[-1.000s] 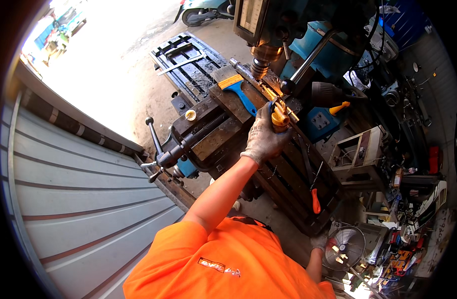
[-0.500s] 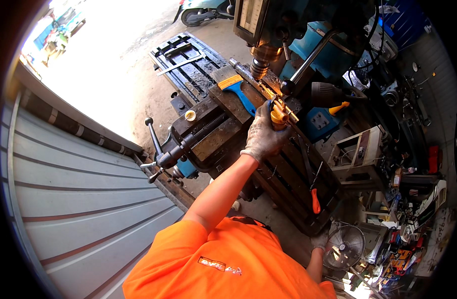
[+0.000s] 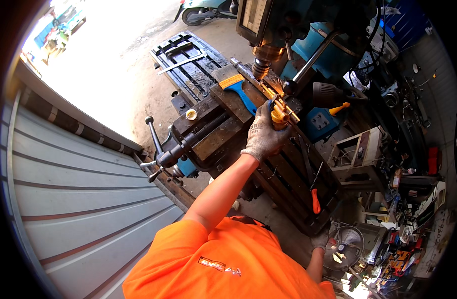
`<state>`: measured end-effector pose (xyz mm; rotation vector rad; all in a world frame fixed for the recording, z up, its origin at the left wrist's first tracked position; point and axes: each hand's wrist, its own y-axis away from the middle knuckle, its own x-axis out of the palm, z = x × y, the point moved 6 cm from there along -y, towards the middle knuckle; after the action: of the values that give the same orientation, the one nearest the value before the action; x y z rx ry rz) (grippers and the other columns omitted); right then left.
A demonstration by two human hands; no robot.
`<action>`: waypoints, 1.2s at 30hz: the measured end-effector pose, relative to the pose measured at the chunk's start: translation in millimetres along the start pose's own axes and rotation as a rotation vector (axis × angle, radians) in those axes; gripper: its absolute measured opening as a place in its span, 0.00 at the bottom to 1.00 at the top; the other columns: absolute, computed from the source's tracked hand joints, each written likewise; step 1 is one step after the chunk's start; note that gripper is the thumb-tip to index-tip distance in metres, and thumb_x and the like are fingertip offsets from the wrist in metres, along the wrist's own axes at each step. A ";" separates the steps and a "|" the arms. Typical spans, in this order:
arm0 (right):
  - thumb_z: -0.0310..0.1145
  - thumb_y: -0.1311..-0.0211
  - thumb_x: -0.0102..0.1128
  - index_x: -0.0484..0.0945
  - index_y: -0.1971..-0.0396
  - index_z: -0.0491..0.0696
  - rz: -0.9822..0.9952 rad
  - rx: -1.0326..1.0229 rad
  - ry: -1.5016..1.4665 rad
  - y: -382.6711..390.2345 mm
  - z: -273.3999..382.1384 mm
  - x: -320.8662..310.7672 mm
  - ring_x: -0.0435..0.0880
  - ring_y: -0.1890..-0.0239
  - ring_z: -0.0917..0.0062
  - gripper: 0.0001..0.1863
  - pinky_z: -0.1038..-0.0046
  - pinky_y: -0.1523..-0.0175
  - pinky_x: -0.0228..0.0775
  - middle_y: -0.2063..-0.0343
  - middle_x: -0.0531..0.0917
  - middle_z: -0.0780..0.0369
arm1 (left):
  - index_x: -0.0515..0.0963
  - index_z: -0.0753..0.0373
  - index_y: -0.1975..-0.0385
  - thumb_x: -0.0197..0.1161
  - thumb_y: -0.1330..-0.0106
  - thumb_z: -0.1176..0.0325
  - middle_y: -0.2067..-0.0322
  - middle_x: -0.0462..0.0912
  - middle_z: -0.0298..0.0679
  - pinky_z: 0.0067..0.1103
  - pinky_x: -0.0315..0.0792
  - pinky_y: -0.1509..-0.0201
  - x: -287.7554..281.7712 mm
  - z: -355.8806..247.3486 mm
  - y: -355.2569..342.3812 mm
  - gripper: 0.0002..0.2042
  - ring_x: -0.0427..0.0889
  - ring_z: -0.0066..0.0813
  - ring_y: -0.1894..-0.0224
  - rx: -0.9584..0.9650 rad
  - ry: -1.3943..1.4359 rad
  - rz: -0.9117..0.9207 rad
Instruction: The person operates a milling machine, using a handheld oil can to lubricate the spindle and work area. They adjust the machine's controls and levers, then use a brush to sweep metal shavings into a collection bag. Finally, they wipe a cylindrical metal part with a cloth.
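Observation:
My left hand [image 3: 266, 132], in a grey work glove, is closed around a gold-coloured round metal piece [image 3: 280, 117] beside the milling machine's vise [image 3: 208, 132]. Its fingertips are partly hidden behind that piece. A blue-handled paintbrush [image 3: 241, 92] with yellow binding lies on the vise jaw, just beyond my fingers. Past it, the machine's spindle [image 3: 261, 67] hangs over the far end of the vise. Low on the right, my gloved right hand [image 3: 319, 241] is at the end of the machine table [image 3: 293, 184]; its fingers and anything in them are hidden.
A red-handled screwdriver [image 3: 315, 199] lies on the near part of the table. The vise's crank handle [image 3: 154, 134] sticks out left. A fan [image 3: 342, 247] stands beside my right hand, with cluttered tools beyond. Corrugated metal panels [image 3: 89, 199] line the left side.
Both hands keep nearly the same places. The view has shifted very slightly, and nothing has visibly been taken up or let go.

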<state>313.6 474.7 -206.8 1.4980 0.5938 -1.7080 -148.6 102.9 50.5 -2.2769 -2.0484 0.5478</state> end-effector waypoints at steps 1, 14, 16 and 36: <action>0.32 0.66 0.76 0.49 0.28 0.36 0.000 0.014 -0.031 -1.2 7.1 -4.7 0.55 0.25 0.52 0.62 0.65 0.22 0.48 0.29 0.58 0.43 | 0.64 0.68 0.37 0.71 0.46 0.60 0.43 0.71 0.55 0.35 0.67 0.34 -0.7 0.6 0.1 0.37 0.72 0.53 0.39 -0.004 -0.001 0.001; 0.41 0.57 0.74 0.50 0.28 0.34 0.063 0.109 -0.066 1.9 41.1 -32.1 0.57 0.26 0.51 0.58 0.65 0.23 0.50 0.30 0.60 0.41 | 0.66 0.66 0.39 0.70 0.46 0.61 0.45 0.73 0.55 0.36 0.68 0.36 1.4 3.1 -1.9 0.35 0.73 0.55 0.41 0.006 -0.002 -0.019; 0.41 0.56 0.73 0.49 0.29 0.33 0.048 0.080 -0.078 2.8 31.8 -26.3 0.55 0.26 0.51 0.58 0.65 0.22 0.49 0.30 0.59 0.40 | 0.66 0.66 0.39 0.70 0.46 0.62 0.45 0.73 0.55 0.36 0.68 0.36 2.6 2.1 -1.7 0.34 0.73 0.55 0.41 0.006 0.003 -0.014; 0.46 0.56 0.76 0.53 0.30 0.34 0.036 0.010 0.004 -0.3 23.7 -19.9 0.58 0.27 0.51 0.58 0.63 0.24 0.52 0.30 0.59 0.41 | 0.64 0.66 0.36 0.72 0.46 0.60 0.42 0.71 0.57 0.37 0.68 0.35 0.1 -11.9 6.7 0.38 0.72 0.55 0.38 -0.010 0.035 0.039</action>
<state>299.1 461.5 -182.8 1.5106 0.5571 -1.6835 -138.8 104.5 59.9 -2.3192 -2.0005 0.4969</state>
